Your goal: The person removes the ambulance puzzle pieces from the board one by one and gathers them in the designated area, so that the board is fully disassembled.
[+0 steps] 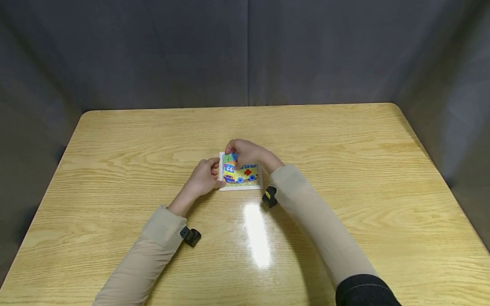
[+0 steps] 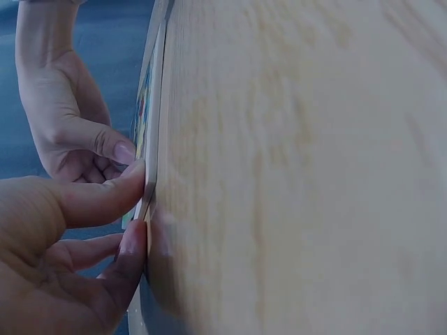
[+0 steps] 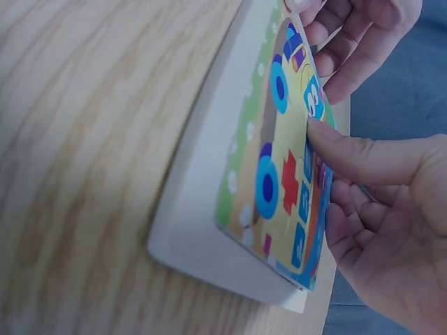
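Observation:
A small jigsaw puzzle (image 1: 247,178) of a yellow ambulance with a red cross lies on a white backing board (image 3: 188,230) on the table. My left hand (image 1: 204,178) grips the board's left edge, thumb on its near-left corner and fingers curled at the side. From above, my right hand (image 1: 246,153) reaches over the upper part of the picture. It pinches a puzzle piece (image 1: 229,169) with the ambulance's face and green above it, at the left of the picture. In the right wrist view its thumb touches the picture near the eyes, while its other fingers curl at the far edge.
The wooden table (image 1: 115,140) spreads round the board on all sides. Dark grey curtains (image 1: 160,55) hang behind it and at both sides. A small black wrist camera (image 1: 190,236) sits at the left cuff, another camera (image 1: 269,196) at the right cuff.

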Available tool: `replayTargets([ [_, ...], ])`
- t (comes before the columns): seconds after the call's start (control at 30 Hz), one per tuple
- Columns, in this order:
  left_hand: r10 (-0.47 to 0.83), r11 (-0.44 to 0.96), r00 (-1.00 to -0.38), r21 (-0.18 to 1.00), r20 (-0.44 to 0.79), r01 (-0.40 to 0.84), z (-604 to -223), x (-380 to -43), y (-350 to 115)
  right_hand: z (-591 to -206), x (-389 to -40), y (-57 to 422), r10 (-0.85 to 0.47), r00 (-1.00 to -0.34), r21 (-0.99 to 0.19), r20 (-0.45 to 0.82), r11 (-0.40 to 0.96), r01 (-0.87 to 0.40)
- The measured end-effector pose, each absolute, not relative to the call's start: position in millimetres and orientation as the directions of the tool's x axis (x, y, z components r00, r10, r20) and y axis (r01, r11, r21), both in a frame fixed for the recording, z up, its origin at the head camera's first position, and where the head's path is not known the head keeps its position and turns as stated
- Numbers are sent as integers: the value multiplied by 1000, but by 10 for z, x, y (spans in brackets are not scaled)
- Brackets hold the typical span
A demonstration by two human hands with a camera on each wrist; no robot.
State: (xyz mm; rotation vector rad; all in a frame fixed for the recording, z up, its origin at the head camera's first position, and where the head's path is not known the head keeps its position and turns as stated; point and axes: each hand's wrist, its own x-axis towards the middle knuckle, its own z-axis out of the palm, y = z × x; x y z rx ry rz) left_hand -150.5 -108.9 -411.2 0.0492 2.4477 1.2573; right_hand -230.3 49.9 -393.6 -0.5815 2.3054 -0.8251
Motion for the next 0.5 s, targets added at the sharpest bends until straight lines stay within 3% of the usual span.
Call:
replayTargets([
  [0.27,206,596,-924,790,-322,-143,-4111,-1498,-1087,-3972,-2306,526,-607,-699,-696,-377,684,-218],
  [0.5,210,602,-927,788,-311,-128,-4108,-1502,-1083,-4016,-2313,563,-586,-717,-757,-377,641,-126],
])
